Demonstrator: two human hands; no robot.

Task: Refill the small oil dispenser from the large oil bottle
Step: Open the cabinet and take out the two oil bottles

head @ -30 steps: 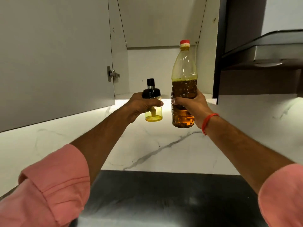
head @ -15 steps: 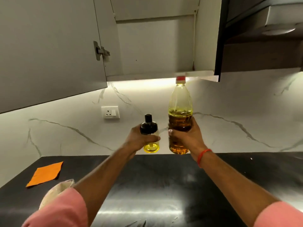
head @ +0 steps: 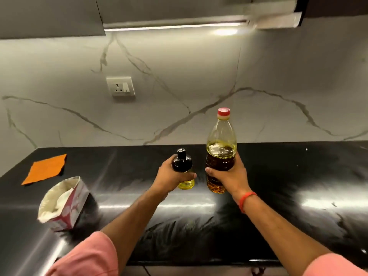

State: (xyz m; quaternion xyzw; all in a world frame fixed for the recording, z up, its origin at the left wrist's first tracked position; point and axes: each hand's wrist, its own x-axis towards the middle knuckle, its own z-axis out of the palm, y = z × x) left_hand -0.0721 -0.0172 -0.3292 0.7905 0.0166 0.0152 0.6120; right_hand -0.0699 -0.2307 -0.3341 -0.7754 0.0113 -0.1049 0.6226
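My left hand grips the small oil dispenser, a clear jar with a black pump top and a thin layer of yellow oil at its bottom. Just to its right, my right hand is wrapped round the middle of the large oil bottle. That bottle is clear plastic with a red cap, upright, about half full of amber oil. Both containers are low over the black countertop; whether they touch it I cannot tell.
An orange cloth lies flat at the back left of the counter. An open paper packet of white powder stands at the front left. A wall socket sits on the marble backsplash, under the upper cabinet.
Both hands have brought the dispenser and the bottle down from the open cabinet to just above the counter. The view has tilted down with them.
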